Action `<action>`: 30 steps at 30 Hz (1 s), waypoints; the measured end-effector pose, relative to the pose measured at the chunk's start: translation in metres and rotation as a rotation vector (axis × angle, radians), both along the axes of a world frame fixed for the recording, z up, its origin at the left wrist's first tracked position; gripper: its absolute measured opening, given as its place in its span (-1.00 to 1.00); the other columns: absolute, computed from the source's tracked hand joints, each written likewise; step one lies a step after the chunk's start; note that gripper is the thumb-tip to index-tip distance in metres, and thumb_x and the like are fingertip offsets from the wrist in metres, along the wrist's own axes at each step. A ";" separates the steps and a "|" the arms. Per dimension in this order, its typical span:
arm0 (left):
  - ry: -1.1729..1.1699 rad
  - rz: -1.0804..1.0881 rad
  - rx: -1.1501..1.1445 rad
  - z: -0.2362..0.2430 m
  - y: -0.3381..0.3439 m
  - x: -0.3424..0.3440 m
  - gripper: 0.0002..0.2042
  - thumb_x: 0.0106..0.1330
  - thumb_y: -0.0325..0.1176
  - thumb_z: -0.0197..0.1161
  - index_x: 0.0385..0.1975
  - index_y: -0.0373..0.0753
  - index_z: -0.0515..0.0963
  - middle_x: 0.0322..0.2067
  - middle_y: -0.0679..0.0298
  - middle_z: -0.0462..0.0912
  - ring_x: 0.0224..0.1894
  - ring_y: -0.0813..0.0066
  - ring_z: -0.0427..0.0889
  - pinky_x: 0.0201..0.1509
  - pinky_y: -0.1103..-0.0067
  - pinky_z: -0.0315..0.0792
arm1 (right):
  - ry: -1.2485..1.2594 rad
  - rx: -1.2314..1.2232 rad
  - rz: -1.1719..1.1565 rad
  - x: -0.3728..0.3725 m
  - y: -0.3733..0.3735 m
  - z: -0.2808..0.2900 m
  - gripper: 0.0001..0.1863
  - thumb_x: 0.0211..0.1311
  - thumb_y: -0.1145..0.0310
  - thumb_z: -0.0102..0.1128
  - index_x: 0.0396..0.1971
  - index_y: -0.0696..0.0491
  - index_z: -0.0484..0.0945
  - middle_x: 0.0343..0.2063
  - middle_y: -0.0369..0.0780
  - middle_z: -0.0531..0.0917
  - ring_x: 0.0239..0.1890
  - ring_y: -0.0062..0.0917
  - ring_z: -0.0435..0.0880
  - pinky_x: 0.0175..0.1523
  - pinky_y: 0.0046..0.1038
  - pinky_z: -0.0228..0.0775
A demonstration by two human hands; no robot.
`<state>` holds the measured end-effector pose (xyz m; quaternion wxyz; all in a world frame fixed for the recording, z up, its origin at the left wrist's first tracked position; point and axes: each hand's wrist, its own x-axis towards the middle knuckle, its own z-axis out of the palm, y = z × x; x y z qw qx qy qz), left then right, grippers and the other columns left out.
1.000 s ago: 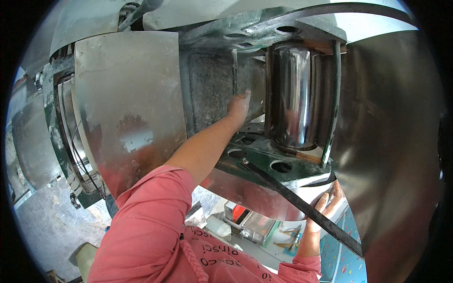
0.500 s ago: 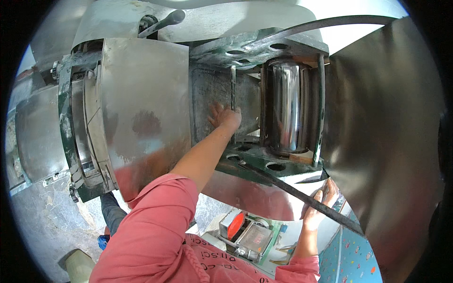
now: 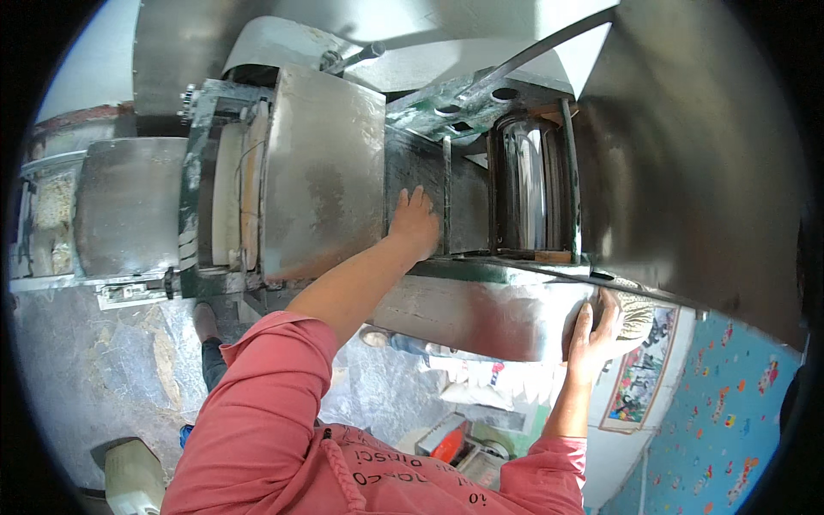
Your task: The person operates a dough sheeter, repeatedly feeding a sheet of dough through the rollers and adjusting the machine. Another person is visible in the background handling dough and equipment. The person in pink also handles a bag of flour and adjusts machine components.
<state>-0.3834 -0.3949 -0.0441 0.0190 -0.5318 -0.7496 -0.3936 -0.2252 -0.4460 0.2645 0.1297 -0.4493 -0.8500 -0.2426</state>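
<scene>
My left hand [image 3: 416, 225], fingers stretched out and a little apart, reaches into the dark metal bay [image 3: 468, 193] of a roller machine. It sits between a broad steel plate [image 3: 326, 172] and a thin upright-looking rod [image 3: 446, 172], holding nothing that I can see. To the right of the bay is a shiny steel roller [image 3: 524, 184] in a worn green frame. My right hand [image 3: 594, 330] rests at the right end of the machine's curved steel side cover [image 3: 481, 313], thumb and fingers apart against its edge.
A large steel sheet [image 3: 687, 163] slopes along the right. At the left stand a second metal slab [image 3: 129, 206] and a tray of pale bits [image 3: 53, 215]. A pale bin [image 3: 133, 476] and a shoe [image 3: 206, 322] are on the floor. Blue patterned covering [image 3: 721, 403] lies lower right.
The view has shifted, bringing more floor and the far-left tray into sight. My left hand has drawn toward the near side of the bay, away from the rod. My right hand stays by the cover's end.
</scene>
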 end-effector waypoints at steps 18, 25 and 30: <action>0.152 0.217 -0.246 -0.025 -0.303 0.074 -0.42 0.04 -0.42 0.20 0.14 -0.26 0.25 0.23 0.10 0.19 0.30 0.22 0.12 0.32 0.24 0.00 | -0.015 -1.313 0.171 0.276 -0.136 -0.308 -0.50 0.15 0.20 -0.06 0.10 0.09 0.34 0.10 -0.01 0.36 0.21 -0.21 0.25 0.25 -0.20 0.03; -0.477 0.203 -1.454 -0.202 -0.651 0.145 -0.62 0.06 -0.26 0.17 -0.13 -0.32 0.47 -0.09 -0.04 0.48 0.00 0.10 0.42 0.10 0.27 0.24 | -0.226 -1.457 -0.220 0.536 -0.232 -0.426 -0.60 0.10 0.20 0.00 -0.05 0.04 0.44 -0.12 -0.08 0.47 -0.01 -0.27 0.40 0.05 -0.25 0.21; -0.678 0.218 -1.478 -0.199 -0.652 0.140 -0.67 0.13 -0.18 0.12 -0.25 -0.32 0.52 -0.22 0.01 0.54 -0.14 0.11 0.49 -0.01 0.27 0.30 | -0.389 -1.339 -0.415 0.642 -0.272 -0.423 -0.67 0.07 0.20 0.04 -0.16 0.00 0.51 -0.27 -0.13 0.55 -0.16 -0.31 0.51 -0.10 -0.28 0.34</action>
